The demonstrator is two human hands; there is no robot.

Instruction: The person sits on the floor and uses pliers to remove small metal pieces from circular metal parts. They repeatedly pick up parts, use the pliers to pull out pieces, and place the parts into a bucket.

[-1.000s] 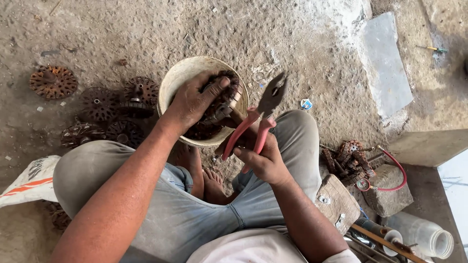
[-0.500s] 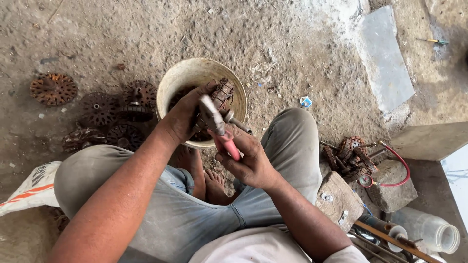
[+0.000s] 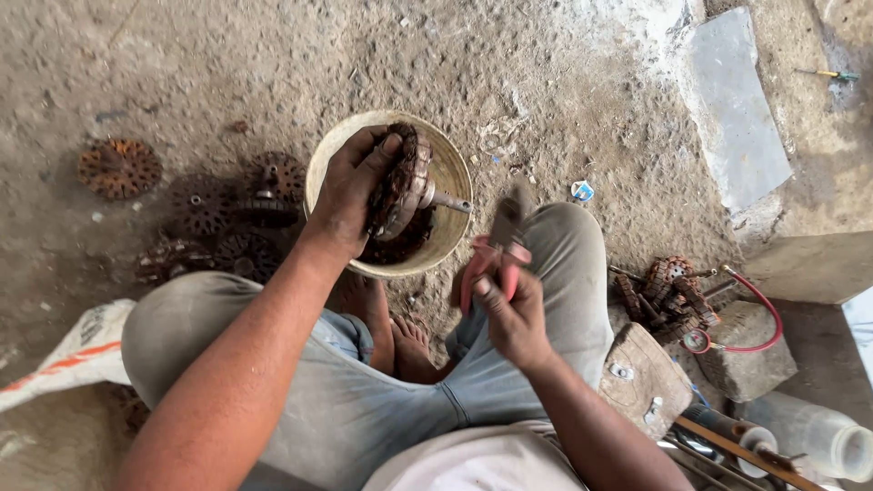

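Rusty discs lie on the dirt floor at left. Next, the left hand is closed around a rusty rotor, holding it over a pale bucket. Rightward, the right hand grips red-handled pliers above the knee.

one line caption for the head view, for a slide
Left hand lifts a rusty rotor over a bucket; right hand holds red-handled pliers.
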